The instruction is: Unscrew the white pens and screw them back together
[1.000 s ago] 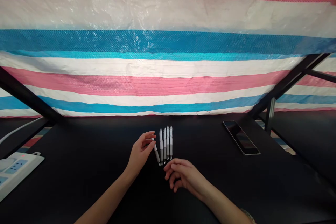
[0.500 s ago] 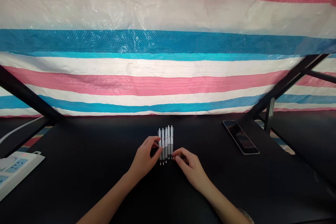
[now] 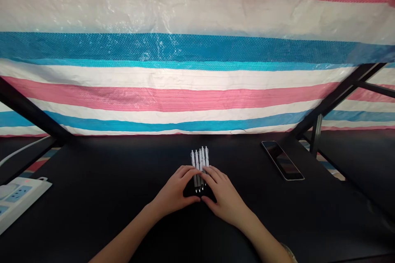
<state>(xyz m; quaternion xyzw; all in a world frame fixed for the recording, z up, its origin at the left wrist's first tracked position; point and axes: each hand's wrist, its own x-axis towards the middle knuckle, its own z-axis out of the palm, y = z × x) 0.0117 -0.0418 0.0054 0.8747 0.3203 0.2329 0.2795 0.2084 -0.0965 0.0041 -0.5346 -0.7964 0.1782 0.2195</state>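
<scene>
Head view: five white retractable pens (image 3: 203,162) lying side by side on black tabletop (image 3: 277,218), lower barrels flanked by left hand (image 3: 174,191) and right hand (image 3: 226,199), fingers (image 3: 216,176) curved inward, any pinch unclear; judged light, stiff, slick, best taken mid-barrel.

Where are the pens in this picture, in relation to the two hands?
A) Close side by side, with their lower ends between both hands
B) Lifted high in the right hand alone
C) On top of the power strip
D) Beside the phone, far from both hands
A: the pens lie close together, their lower ends between the left hand and the right hand.
</scene>
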